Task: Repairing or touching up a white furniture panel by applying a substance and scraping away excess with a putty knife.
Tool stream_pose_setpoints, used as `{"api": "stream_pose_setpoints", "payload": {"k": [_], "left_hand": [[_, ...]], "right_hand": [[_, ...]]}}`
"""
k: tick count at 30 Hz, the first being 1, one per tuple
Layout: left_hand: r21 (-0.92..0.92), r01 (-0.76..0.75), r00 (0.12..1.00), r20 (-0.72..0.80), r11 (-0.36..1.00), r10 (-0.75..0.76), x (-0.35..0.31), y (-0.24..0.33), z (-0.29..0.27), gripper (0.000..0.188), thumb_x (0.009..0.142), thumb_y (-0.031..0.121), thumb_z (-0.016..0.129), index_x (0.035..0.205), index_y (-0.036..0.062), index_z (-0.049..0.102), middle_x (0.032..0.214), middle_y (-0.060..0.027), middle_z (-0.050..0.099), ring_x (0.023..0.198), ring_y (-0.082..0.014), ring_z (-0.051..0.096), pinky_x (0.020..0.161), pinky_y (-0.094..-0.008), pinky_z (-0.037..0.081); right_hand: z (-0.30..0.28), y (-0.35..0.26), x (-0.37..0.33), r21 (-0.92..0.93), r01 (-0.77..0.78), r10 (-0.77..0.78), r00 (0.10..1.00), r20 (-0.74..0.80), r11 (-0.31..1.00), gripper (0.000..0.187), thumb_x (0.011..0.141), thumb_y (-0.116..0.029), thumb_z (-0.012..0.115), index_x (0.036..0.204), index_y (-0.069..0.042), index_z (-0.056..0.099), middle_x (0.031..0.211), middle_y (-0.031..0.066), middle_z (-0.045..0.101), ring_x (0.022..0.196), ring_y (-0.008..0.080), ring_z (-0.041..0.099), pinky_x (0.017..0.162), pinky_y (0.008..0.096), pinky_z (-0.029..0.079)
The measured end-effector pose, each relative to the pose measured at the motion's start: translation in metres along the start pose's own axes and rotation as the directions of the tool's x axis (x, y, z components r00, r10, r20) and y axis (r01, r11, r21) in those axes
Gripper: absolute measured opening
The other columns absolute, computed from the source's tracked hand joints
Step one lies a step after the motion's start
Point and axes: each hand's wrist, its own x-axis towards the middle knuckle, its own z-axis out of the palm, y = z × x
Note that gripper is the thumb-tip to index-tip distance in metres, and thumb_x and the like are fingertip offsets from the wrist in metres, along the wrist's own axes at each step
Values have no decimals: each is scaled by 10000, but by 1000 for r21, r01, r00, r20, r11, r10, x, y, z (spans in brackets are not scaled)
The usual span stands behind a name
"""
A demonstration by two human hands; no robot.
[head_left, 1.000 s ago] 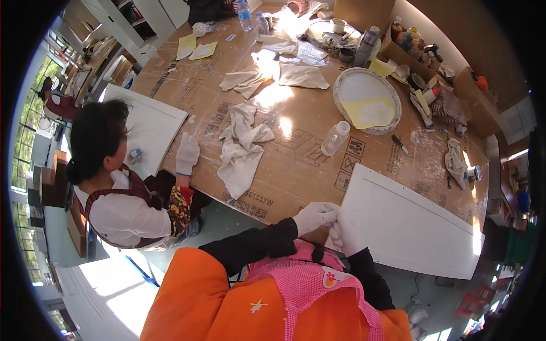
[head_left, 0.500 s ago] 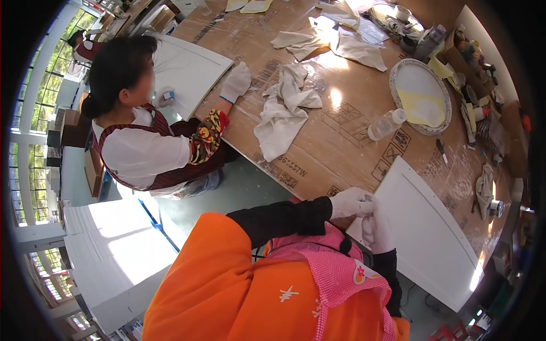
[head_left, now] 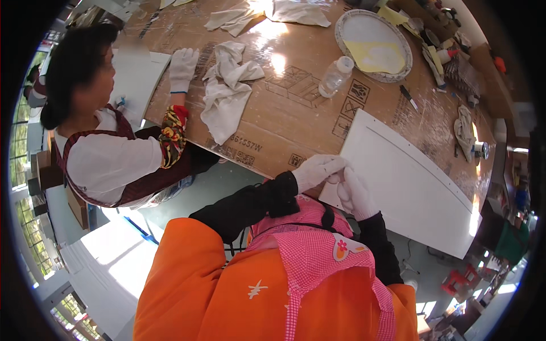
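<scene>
Both my hands wear white knit gloves and meet over the near left edge of a white panel. My left hand is closed, its fingertips pinched together and touching the fingers of the other glove. My right hand has its fingers curled in against them. Anything between the fingertips is too small or hidden to make out. The panel has a curved far edge with small holes along it. It lies on the cardboard-covered table and juts past the near edge.
At left a co-worker rests a gloved hand on the table, beside a crumpled cloth and another white panel. Farther off are a clear bottle, a round tray and a knife. White stacked sheets stand lower left.
The view has swung, so the table and its things sit farther left and higher. My hands stay together at the panel's edge, fingers slightly shifted.
</scene>
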Motion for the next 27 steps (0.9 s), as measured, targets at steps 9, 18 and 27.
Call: {"api": "stream_pose_setpoints", "payload": {"k": [9,18,27], "left_hand": [[-185,72,981,-167,980,-103,10,-5,-1,519,1108,442,420,1216,24,707,1095,-64,736,971,-130,665,849,-291,539],[-88,1,747,-662,996,-59,38,11,-57,354,1064,326,562,1269,64,681,1163,-49,743,878,-94,668,782,-244,541],[395,35,848,-497,918,182,100,15,-42,320,1005,193,634,1295,64,672,1220,-30,722,980,-121,666,848,-281,541]], "right_hand": [[-25,9,-12,-49,8,-12,997,-76,999,379,1062,-359,549,1028,-15,706,579,-5,516,385,71,374,359,258,273],[-89,76,-47,141,17,25,956,-292,990,346,1038,-278,584,996,46,699,596,-14,532,405,65,398,380,257,280],[-103,90,-63,134,-89,128,941,-313,987,406,1024,-319,564,1050,49,733,598,-33,487,452,63,403,415,264,311]]}}
